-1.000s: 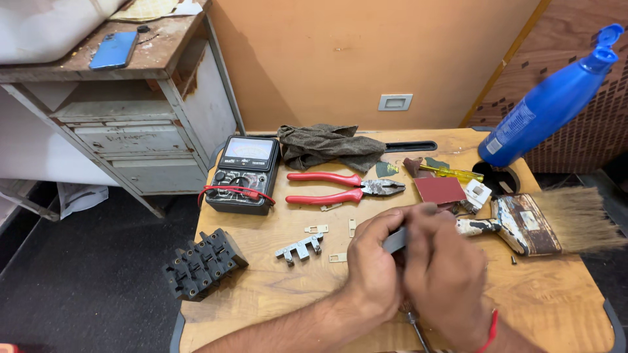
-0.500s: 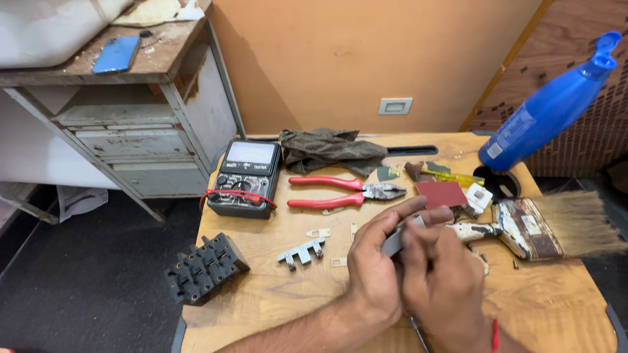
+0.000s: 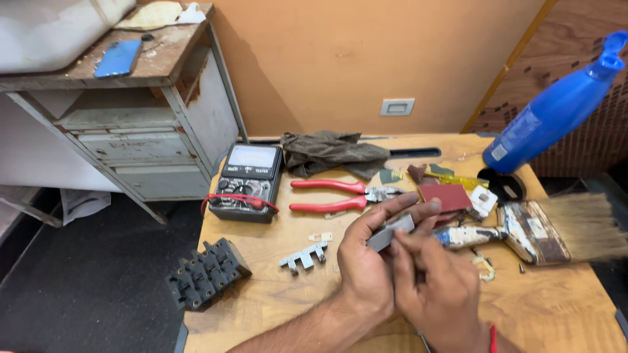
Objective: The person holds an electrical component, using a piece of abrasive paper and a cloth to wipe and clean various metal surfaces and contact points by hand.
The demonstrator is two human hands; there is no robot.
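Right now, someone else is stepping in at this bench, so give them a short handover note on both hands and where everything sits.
Left hand: holds a small grey metal piece above the table.
Right hand: fingertips on that same piece.
On the table: grey comb-shaped bracket left of the hands, black terminal block at the left edge, red pliers, multimeter, paintbrush, blue spray bottle.
Done or left: cannot tell from this view.

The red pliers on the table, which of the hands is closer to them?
The left. The left hand has its fingertips reaching up just below the red pliers, without touching. The right hand sits lower and farther right, behind the small grey piece both hands hold.
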